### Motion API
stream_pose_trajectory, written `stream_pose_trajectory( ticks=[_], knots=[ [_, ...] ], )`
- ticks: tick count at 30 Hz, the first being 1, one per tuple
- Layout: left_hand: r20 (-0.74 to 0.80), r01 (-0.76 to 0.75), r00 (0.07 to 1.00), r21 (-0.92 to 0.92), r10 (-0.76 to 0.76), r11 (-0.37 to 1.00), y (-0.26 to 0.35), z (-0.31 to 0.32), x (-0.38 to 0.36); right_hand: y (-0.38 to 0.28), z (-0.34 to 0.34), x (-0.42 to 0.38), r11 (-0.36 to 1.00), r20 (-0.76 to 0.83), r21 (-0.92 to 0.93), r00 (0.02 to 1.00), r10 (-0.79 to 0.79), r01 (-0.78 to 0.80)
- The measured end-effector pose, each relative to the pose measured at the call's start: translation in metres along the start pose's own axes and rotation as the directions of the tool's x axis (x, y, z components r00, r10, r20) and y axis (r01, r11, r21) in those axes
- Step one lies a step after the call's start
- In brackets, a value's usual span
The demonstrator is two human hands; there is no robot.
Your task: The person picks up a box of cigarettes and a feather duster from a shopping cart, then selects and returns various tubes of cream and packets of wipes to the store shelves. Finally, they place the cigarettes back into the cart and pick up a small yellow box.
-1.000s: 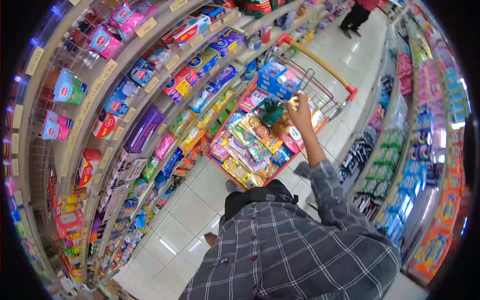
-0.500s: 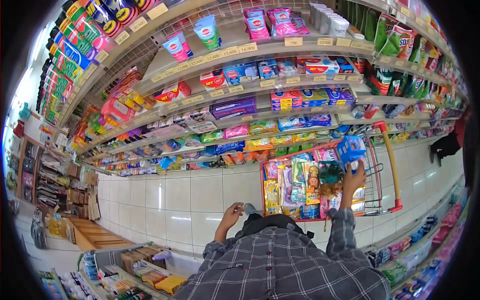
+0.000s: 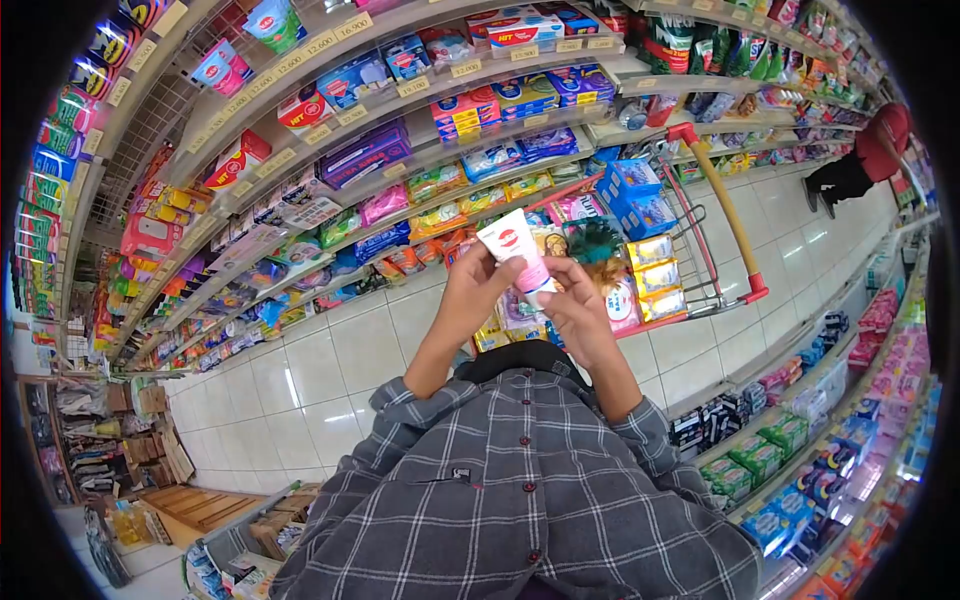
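A white and pink squeeze tube (image 3: pixel 512 243) is held up in front of my chest, tilted, its wide white end away from me. My left hand (image 3: pixel 474 290) grips the tube's left side, thumb across its front. From the right, my right hand (image 3: pixel 581 308) has its fingers closed on the tube's lower end near the cap. Behind and below the tube is a shopping cart with a yellow handle (image 3: pixel 728 205). Its packets are partly covered by my hands. In it I see blue packs (image 3: pixel 636 200), a green and brown feathery thing (image 3: pixel 594 248) and yellow-white packs (image 3: pixel 656 277).
Shelves of boxed and bagged goods (image 3: pixel 520 96) curve along the far side, with price labels on their edges. More stocked shelves (image 3: pixel 790 440) run close on my right. A person in a red top (image 3: pixel 886 140) stands at the far right. Pale tiles (image 3: pixel 330 350) cover the aisle floor.
My right hand has come out of the cart, and my left hand has risen from beside my body. Both now hold the tube before my chest. The view has turned right.
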State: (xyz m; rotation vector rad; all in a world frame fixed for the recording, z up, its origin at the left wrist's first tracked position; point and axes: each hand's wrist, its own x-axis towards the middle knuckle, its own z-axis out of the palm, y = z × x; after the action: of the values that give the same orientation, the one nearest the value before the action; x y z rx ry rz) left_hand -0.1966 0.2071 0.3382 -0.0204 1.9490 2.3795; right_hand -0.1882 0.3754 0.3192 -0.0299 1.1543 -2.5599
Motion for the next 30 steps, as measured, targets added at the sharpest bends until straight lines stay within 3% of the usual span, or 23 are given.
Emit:
stream_pose_trajectory(
  ticks=[2,8,18,21,22,25,30],
  knots=[
    [-0.063,0.011,0.998,-0.066,-0.015,0.998,0.008,0.007,0.000,0.000,0.009,-0.007,0.995,0.039,-0.095,0.999,-0.011,0.015],
    [0.006,0.049,0.999,-0.084,-0.049,0.995,0.005,-0.002,-0.017,-0.003,0.006,-0.016,0.944,0.057,-0.326,0.996,0.063,-0.041],
    [0.021,0.028,0.999,-0.138,-0.026,0.990,0.004,-0.011,-0.034,0.017,0.013,-0.018,0.966,-0.009,-0.255,1.000,0.027,-0.029],
    [0.027,0.099,0.995,-0.004,-0.099,0.995,-0.013,-0.026,-0.046,0.028,0.014,-0.019,0.970,-0.022,-0.237,0.999,0.050,-0.053],
    [-0.008,0.096,0.995,-0.082,-0.097,0.992,-0.013,-0.027,-0.051,0.034,0.013,-0.018,0.967,0.026,-0.247,0.997,0.072,-0.063],
    [-0.097,0.123,0.987,-0.033,-0.125,0.992,-0.021,-0.041,-0.068,0.049,0.014,-0.020,0.925,0.103,-0.365,0.982,0.156,-0.109],
    [-0.116,0.220,0.966,-0.105,-0.232,0.970,-0.033,-0.066,-0.095,0.074,0.019,-0.023,0.855,0.177,-0.501,0.951,0.252,-0.133]
  ],
)
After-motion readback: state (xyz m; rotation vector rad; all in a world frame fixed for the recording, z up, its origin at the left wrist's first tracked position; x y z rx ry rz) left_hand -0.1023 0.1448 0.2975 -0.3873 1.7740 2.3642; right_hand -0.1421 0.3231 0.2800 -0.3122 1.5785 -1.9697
